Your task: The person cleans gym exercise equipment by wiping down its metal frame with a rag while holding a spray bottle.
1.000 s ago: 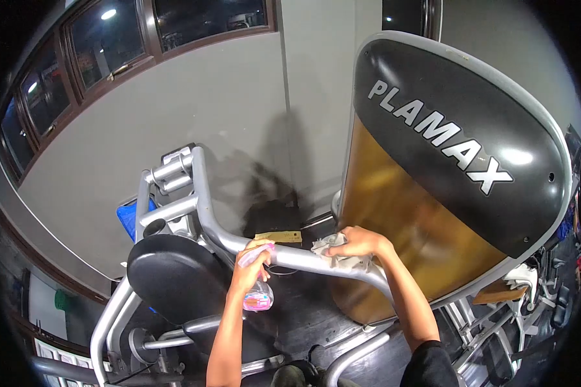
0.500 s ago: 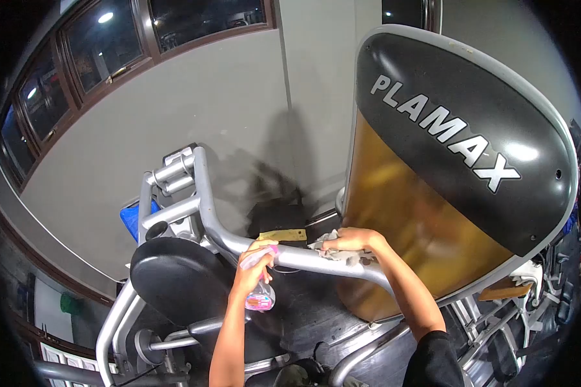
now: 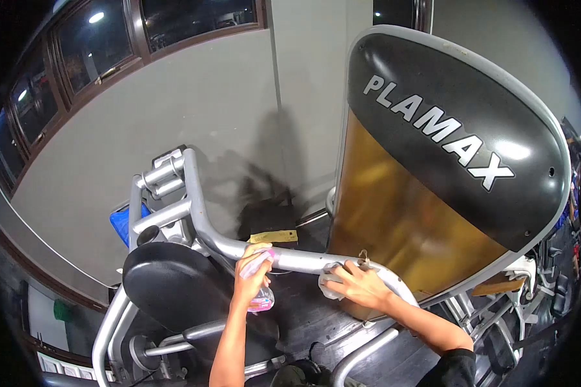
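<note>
At the far left, dark-framed windows (image 3: pixel 93 45) ran above a grey wall (image 3: pixel 174 103). Lower down, a blue object (image 3: pixel 126 226) showed behind the upright end of a silver frame, and a round-ended black pad (image 3: pixel 168 277) sat in front of it. From that upright a thick silver bar (image 3: pixel 297 260) curved across to the right.

Just right of the pad, the left hand (image 3: pixel 253 271) had its grip closed around a clear bottle (image 3: pixel 262 301) with pink on its label and top; the bottle tilted beside the bar's near edge. Beyond the bar's far edge, a yellow strip (image 3: pixel 274 237) marked a dark box.

Farther right, the right hand (image 3: pixel 361 285) held a pale, crumpled cloth (image 3: pixel 330 285) in a narrow grip — fingers bent over the bar, the cloth at its near edge. Behind stood a tall black-and-gold panel (image 3: pixel 407 213) lettered PLAMAX, with more metal equipment (image 3: pixel 526 284) past its lower right edge.
</note>
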The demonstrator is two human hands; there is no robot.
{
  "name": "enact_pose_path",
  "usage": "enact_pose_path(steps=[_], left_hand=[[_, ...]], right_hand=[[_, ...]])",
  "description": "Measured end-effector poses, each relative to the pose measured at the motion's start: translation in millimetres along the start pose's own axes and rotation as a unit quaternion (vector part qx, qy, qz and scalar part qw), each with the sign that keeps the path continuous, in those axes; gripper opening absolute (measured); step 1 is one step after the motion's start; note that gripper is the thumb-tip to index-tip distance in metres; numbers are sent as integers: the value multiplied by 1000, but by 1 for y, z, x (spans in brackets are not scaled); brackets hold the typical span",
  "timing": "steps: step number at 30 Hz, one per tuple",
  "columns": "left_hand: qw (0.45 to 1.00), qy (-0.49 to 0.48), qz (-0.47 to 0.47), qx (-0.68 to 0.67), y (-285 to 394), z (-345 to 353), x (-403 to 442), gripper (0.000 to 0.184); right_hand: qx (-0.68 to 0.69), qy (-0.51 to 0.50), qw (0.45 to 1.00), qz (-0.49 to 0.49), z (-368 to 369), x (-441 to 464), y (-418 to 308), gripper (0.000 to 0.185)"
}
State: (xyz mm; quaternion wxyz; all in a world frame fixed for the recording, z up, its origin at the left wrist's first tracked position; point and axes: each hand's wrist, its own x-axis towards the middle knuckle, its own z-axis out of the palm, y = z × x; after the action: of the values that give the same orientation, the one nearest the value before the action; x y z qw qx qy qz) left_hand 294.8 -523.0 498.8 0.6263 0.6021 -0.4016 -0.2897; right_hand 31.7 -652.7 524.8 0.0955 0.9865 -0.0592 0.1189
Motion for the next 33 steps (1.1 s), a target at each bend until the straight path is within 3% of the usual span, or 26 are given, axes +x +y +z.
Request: enact_pose_path(steps=[8,14,16,17,18,20,21,22,24,25,33], left_hand=[[1000,-14,19,-16,-4,-3,-1,19],[1000,-3,18,24,3,0,-2,16],[999,10,28,15,1,2,-5,16],[999,24,35,8,-1,3,-8,16],[999,22,37,8,0,5,-13,16],[993,22,94,68,6,12,-27,14],[980,24,164,108,8,18,-30,12],[974,-6,180,135,10,22,-32,10],[976,-88,130,148,24,31,-32,10],[976,-113,98,158,32,37,-31,12],[947,-182,117,236,43,70,-5,17]], right_hand=[[-35,110,993,-35,26,64,-35,22],[-41,126,991,-2,9,30,-29,35],[-20,12,998,66,-5,12,-23,35],[1,1,995,100,-9,3,-21,37],[-1,2,995,102,-18,-5,-15,37],[98,11,973,208,-36,-21,-6,42],[142,74,961,227,-42,-29,-1,45],[141,71,961,229,-51,-34,2,45],[250,45,910,327,-66,-42,7,43],[279,65,896,341,-67,-47,9,41],[356,109,843,387,-72,-63,1,44]])
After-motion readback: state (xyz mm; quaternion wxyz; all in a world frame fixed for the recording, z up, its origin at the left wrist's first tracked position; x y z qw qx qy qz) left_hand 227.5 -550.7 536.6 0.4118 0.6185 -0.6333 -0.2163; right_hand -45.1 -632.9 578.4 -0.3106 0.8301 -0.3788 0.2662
